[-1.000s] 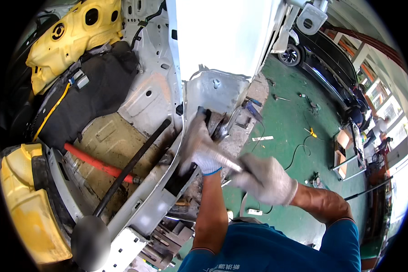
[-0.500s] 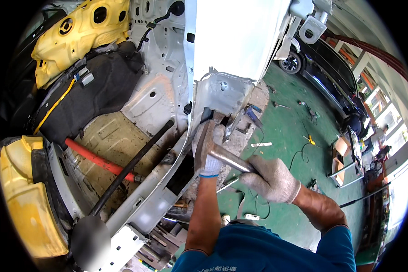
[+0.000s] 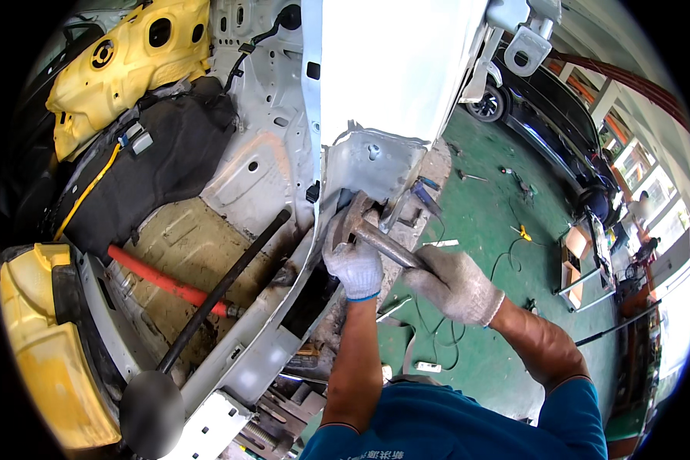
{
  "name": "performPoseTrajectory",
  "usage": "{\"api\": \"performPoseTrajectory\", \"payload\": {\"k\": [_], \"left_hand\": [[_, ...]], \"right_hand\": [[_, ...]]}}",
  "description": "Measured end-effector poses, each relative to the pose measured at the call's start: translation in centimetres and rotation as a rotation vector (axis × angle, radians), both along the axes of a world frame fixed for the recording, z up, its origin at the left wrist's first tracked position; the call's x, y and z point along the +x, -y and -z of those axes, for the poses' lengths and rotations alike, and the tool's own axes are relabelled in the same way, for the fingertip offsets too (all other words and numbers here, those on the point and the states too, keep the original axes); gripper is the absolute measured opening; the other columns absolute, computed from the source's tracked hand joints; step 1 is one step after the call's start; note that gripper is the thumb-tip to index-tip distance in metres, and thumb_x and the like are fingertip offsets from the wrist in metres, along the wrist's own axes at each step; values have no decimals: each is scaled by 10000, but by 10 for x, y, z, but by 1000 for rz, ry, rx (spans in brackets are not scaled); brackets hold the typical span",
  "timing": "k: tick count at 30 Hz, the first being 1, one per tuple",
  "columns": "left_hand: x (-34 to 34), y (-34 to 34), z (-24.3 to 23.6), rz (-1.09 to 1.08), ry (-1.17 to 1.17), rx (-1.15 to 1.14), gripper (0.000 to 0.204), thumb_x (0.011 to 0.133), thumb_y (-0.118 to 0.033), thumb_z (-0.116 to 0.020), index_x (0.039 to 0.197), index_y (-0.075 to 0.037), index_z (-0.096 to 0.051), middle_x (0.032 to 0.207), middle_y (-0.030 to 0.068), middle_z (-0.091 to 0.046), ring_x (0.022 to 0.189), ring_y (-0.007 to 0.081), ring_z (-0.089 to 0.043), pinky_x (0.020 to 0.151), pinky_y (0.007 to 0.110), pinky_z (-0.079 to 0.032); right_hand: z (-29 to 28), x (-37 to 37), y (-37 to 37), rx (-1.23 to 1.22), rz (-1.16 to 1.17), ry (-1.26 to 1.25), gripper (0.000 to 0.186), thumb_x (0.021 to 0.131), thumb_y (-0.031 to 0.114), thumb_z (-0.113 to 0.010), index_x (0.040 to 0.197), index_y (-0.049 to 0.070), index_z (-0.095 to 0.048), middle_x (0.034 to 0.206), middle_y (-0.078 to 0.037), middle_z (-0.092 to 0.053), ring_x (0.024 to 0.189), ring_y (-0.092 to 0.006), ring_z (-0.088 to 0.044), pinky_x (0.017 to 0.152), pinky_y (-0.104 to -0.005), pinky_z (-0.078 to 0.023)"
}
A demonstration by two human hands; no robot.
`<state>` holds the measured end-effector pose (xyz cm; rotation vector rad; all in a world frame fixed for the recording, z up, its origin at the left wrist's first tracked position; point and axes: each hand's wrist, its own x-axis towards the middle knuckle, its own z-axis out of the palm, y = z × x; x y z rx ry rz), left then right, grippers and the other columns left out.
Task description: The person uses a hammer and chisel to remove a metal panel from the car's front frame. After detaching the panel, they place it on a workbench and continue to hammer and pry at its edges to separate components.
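Observation:
My right hand (image 3: 460, 286), in a pale knitted glove, grips the metal handle of a hammer (image 3: 391, 249). The hammer's head is over the fingers of my left hand (image 3: 354, 264), by the cut lower end of a white car pillar (image 3: 374, 157). My left hand wears a similar glove with a blue cuff edge. Its fingers are curled closed at the pillar's foot, and the hammer head partly covers them. What they hold is hidden. Left of that hand, the bare car sill (image 3: 272, 295) runs down toward the lower left.
Inside the car body lie a long black bar (image 3: 226, 284) and a red tube (image 3: 161, 276). Yellow foam panels (image 3: 130, 61) are at the left. On the green floor (image 3: 475, 222) are cables and tools. A black car (image 3: 548, 115) and a cart (image 3: 579, 264) stand to the right.
The view has shifted slightly. The hammer head has shifted a little up over my left hand, and more of that glove now shows. My right hand still grips the handle.

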<state>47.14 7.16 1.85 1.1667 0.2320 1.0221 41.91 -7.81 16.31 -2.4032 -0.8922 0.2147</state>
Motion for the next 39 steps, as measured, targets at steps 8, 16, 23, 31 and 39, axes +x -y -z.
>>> {"api": "performPoseTrajectory", "payload": {"k": [8, 16, 23, 31, 39], "left_hand": [[-2, 8, -16, -58, -7, -68, 332, 861, -154, -792, 1076, 85, -709, 972, 166, -716, 898, 246, -671, 838, 389, -538], [-16, 3, -21, -167, -122, -30, 352, 835, -165, -819, 1068, 78, -714, 943, 142, -722, 830, 212, -660, 798, 357, -544], [-2, 0, -6, -227, 48, 82, 323, 877, -171, -795, 1065, 79, -715, 910, 123, -718, 828, 183, -649, 793, 343, -542], [-5, 13, -25, -38, 82, -205, 280, 900, -129, -783, 1051, 87, -689, 950, 95, -708, 813, 151, -631, 755, 315, -545], [-23, 0, -25, 10, -130, 11, 317, 963, -218, -720, 1106, 64, -694, 1054, 152, -710, 961, 216, -646, 884, 367, -532]], "right_hand": [[-49, -61, -21, -61, -604, 167, 391, 930, 421, -681, 1045, 46, -687, 729, -117, -664, 640, -292, -686, 534, -383, -520], [-17, -27, -14, -63, -147, 72, 411, 967, 443, -645, 1001, 33, -633, 723, -168, -654, 667, -373, -698, 579, -461, -545], [4, 10, 12, -64, -300, 206, 404, 961, 478, -653, 1030, 80, -648, 686, -98, -623, 602, -305, -670, 512, -395, -531], [-41, -35, -9, -32, -587, 264, 453, 925, 486, -706, 971, 36, -686, 656, -84, -613, 600, -240, -671, 536, -365, -520], [-18, -15, 7, 5, -227, -97, 362, 948, 366, -694, 1038, 18, -648, 772, -223, -641, 719, -425, -662, 634, -480, -514]]}}
